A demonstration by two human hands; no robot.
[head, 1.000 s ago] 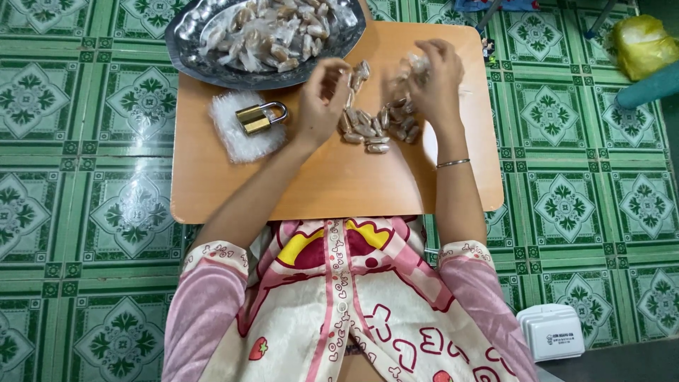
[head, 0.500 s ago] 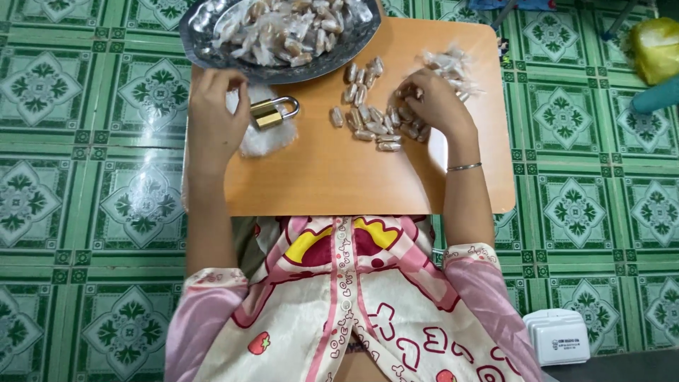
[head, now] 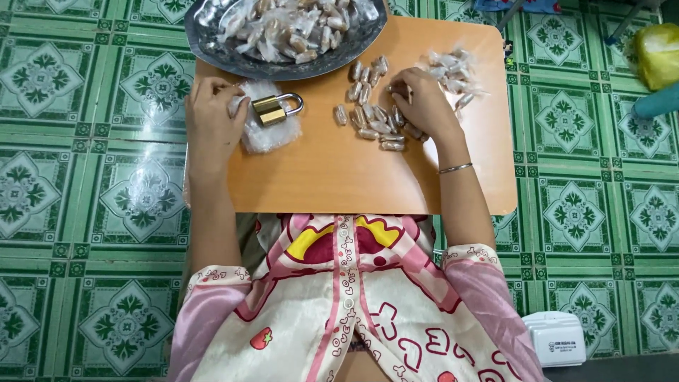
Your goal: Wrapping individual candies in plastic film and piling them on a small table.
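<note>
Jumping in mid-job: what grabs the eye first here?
A brass padlock sits on a crinkled clear wrapper stack at the left of the small wooden table, touched by the left hand. The right hand rests among small unwrapped candies; a heaped metal tray lies at the far edge.

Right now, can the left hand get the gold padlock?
Probably yes. The left hand rests on the clear plastic pile right beside the gold padlock, and nothing lies between them on the wooden table.

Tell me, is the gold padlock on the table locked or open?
Locked, it seems: the padlock lies flat on a clear plastic stack with both ends of its silver loop in the body. The left hand touches the plastic.
</note>
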